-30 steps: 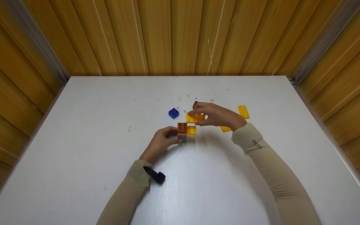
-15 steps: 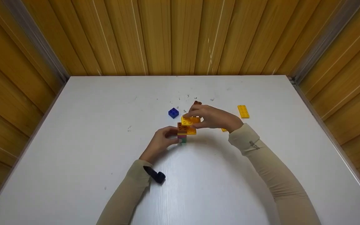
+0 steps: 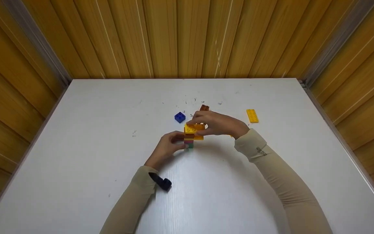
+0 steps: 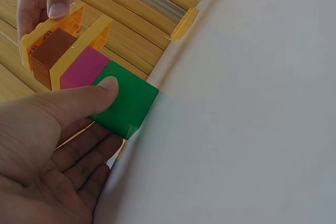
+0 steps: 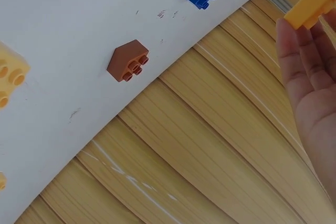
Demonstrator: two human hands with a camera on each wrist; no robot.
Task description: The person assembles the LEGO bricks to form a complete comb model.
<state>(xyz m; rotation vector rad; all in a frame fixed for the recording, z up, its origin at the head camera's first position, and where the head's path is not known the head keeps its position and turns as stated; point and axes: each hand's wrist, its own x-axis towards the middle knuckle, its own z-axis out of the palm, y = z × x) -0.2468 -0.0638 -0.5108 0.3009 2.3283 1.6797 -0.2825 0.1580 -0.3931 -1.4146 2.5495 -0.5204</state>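
My left hand (image 3: 165, 149) grips the base of a small brick tower, its thumb on the green brick (image 4: 126, 98) in the left wrist view. Above the green come a magenta brick (image 4: 84, 68), a flat yellow plate (image 4: 79, 51) jutting to one side, and a brown brick (image 4: 52, 51). My right hand (image 3: 218, 123) pinches a second flat yellow plate (image 3: 190, 129) right at the top of the brown brick. That plate also juts to the right, above the lower one. In the left wrist view the upper plate looks slightly tilted against the brown brick's studs.
A blue brick (image 3: 180, 117) sits behind the tower on the white table (image 3: 109, 113). A loose brown brick (image 3: 204, 107) lies behind my right hand. Farther right is a yellow plate (image 3: 252, 116); another yellow piece (image 5: 10, 74) shows in the right wrist view. Wood-patterned walls surround the table.
My right hand has moved left and slightly down, bringing its yellow plate from beside the tower to over the brown brick. The left hand and tower have stayed put.
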